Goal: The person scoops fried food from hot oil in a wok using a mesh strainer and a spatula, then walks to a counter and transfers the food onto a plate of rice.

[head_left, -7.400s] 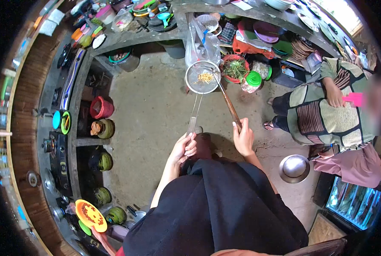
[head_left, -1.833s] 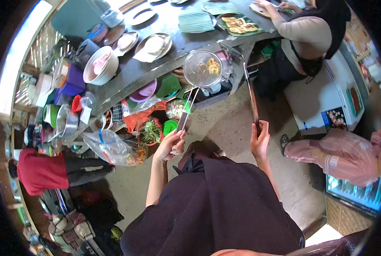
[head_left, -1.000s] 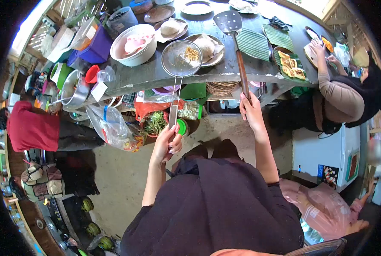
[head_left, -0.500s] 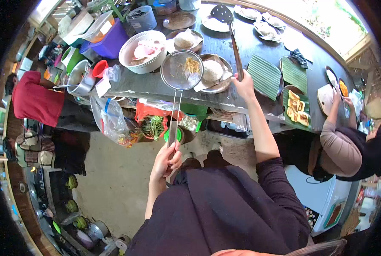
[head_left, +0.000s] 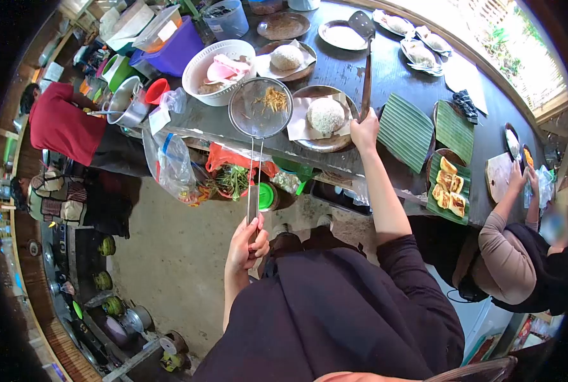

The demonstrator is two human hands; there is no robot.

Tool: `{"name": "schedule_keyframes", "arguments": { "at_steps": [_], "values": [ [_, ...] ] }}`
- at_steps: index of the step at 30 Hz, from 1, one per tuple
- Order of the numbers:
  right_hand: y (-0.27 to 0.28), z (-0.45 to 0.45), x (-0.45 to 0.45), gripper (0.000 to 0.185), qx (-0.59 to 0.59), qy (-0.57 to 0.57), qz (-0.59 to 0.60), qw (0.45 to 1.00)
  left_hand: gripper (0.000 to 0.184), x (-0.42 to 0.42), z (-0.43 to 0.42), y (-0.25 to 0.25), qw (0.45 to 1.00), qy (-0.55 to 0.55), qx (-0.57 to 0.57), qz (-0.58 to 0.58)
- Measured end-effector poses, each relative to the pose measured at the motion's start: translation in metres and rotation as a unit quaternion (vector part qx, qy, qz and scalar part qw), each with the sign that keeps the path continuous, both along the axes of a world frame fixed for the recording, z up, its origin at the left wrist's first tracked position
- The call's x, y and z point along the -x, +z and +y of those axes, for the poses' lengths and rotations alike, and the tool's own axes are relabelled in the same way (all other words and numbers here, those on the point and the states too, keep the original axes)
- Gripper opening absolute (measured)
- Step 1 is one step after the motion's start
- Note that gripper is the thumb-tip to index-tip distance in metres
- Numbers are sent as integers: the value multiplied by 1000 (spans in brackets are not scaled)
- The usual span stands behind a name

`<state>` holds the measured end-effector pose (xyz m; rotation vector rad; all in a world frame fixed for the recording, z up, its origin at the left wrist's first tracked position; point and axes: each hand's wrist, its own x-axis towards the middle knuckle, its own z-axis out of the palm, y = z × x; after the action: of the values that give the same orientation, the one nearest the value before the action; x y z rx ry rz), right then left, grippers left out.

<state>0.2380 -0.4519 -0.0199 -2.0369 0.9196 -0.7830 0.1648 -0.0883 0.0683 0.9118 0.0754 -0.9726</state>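
Observation:
My left hand (head_left: 246, 245) is closed round the handle of a round mesh strainer (head_left: 249, 118), held up in front of the table. Some golden fried shreds (head_left: 274, 99) lie in the mesh. My right hand (head_left: 364, 130) grips the brown handle of a slotted spatula (head_left: 362, 27), whose dark perforated head points away over the table. Between the two tools, a plate (head_left: 309, 144) lined with paper bears a mound of white rice (head_left: 326, 116). Behind it is a second plate with a rice mound (head_left: 287, 58).
A white basket (head_left: 198, 86) holds a pink item. Banana leaves (head_left: 403, 130) and a leaf-lined plate of browned slices (head_left: 449, 188) lie to the right. One person (head_left: 510, 254) works at the right end, another in red (head_left: 67, 130) at left. A plastic bag (head_left: 172, 162) hangs off the edge.
The view has shifted, so the table items sit differently. The strainer has moved slightly left of the near rice plate, uncovering more of it. Both hands keep their tools.

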Motion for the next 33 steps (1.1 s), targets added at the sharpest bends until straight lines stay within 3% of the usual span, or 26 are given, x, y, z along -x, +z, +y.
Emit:
{"name": "schedule_keyframes", "arguments": {
  "at_steps": [5, 12, 18, 20, 22, 33],
  "values": [
    [1, 28, 19, 39, 42, -38, 1, 998, 18, -14, 5, -1, 1000, -11, -11, -9],
    [30, 73, 61, 44, 23, -13, -62, 998, 18, -27, 12, 3, 997, -57, -38, -38],
    [56, 94, 113, 29, 14, 41, -64, 997, 14, -35, 5, -6, 989, -80, -79, -96],
    [59, 98, 127, 29, -114, 74, -26, 990, 12, -35, 2, -6, 988, -85, -84, -95],
    [74, 108, 135, 27, -100, 74, -54, 991, 10, -33, -3, -5, 983, -91, -109, -117],
    [96, 85, 160, 19, -31, 173, 58, 983, 8, -21, -16, 10, 971, -120, -145, -146]
  ]
}}
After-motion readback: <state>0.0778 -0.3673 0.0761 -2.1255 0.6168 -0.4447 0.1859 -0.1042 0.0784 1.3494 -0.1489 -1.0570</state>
